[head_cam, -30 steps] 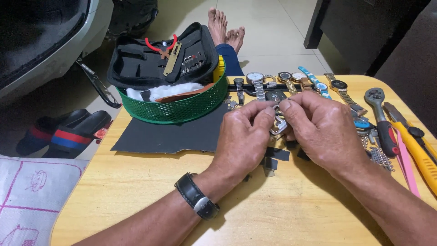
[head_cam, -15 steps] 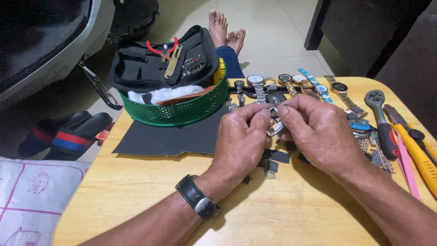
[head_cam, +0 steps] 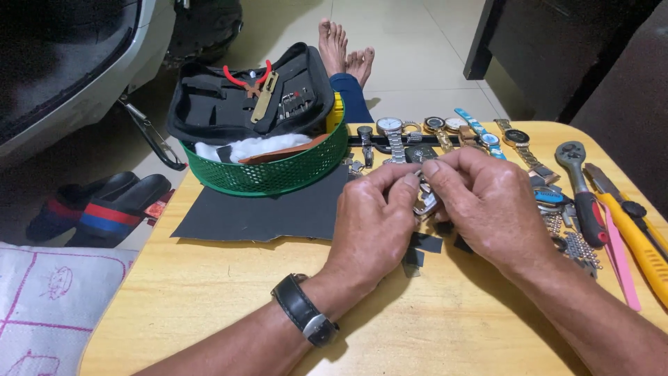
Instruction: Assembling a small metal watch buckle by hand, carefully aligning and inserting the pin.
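Head view: both hands are working a small metal watch piece [head_cam: 424,198] above the yellow table [head_cam: 209,299], mid-adjustment. Left hand [head_cam: 372,223] and right hand [head_cam: 487,205] are each pinching it, grip pressed tight. Its long axis is running roughly up-down, tilted slightly, between the fingertips. Any next move likely calls for fine fingertip control beside the watches [head_cam: 445,129].
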